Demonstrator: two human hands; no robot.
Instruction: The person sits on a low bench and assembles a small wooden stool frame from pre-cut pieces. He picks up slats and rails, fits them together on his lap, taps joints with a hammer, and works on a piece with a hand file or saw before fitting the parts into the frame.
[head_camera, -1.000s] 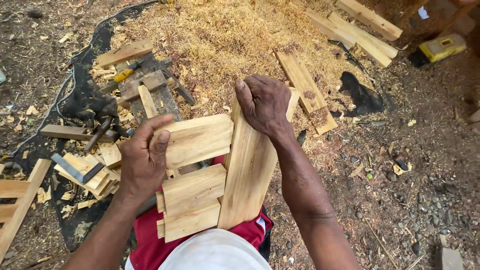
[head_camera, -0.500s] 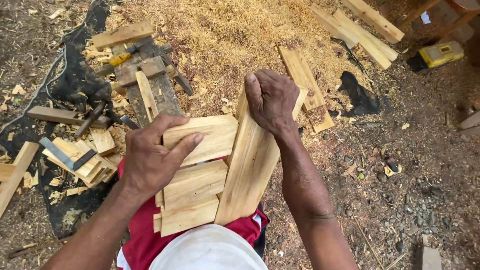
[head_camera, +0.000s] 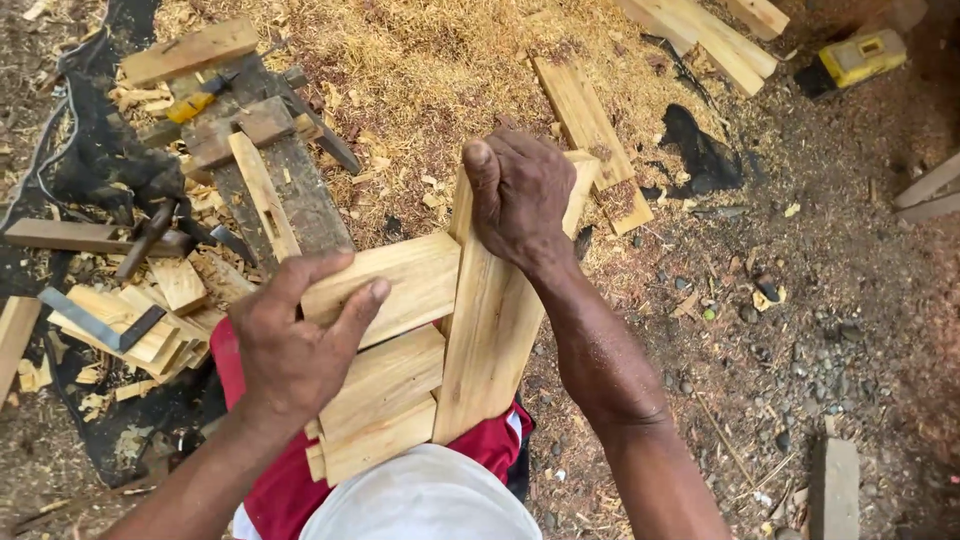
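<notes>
So I count three cross slats (head_camera: 385, 385) stacked at dead center, plus one long upright board (head_camera: 490, 340) butted against them. My left hand (head_camera: 295, 350), at 8 o'clock, lies on the top slat, grip spread loose, thumb over its edge. My right hand (head_camera: 520, 195), at 12, has its grip clamped on the board's top end.

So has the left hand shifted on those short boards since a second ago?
Yes. The left hand has moved down the top short board, away from the long upright board, and its fingers have lifted and spread.
</notes>
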